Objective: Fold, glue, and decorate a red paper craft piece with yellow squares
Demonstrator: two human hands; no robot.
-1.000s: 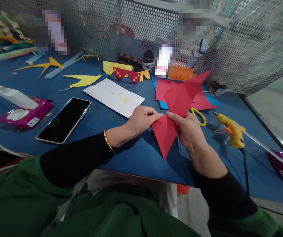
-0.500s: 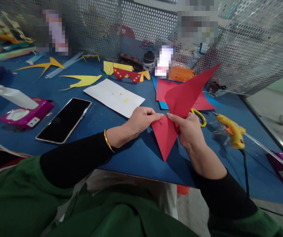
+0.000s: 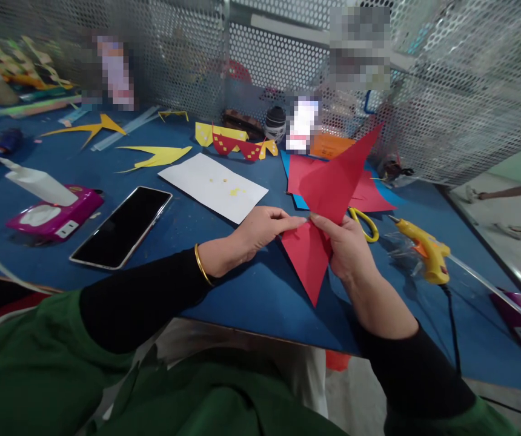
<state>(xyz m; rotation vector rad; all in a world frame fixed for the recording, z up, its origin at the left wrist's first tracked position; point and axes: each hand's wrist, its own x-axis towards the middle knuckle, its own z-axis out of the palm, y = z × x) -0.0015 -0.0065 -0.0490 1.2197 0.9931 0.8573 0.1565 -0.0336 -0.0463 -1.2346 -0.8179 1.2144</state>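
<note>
Above the near part of the blue table, a folded sheet of red paper (image 3: 333,181) is held up between both hands, one point rising to the upper right and another hanging down. My left hand (image 3: 258,233) pinches its left edge at the narrow middle, thumb and fingers closed. My right hand (image 3: 351,245) grips the middle from the right, thumb on top; the fingers behind the paper are hidden. Just behind the right hand show the yellow handles of scissors (image 3: 366,225). Farther back lie more red sheets (image 3: 372,197) on blue paper (image 3: 301,201).
A yellow glue gun (image 3: 424,248) with a cord lies at right. A white sheet (image 3: 212,188) and a phone (image 3: 122,227) lie at left, near a purple power strip (image 3: 60,212). Red and yellow cut-outs (image 3: 237,145) stand before the perforated metal screen (image 3: 278,54).
The red paper's upper tip has swung a little left and its lower tip a little right. Both hands keep their hold. The view has shifted slightly, and a person's legs now show at far right.
</note>
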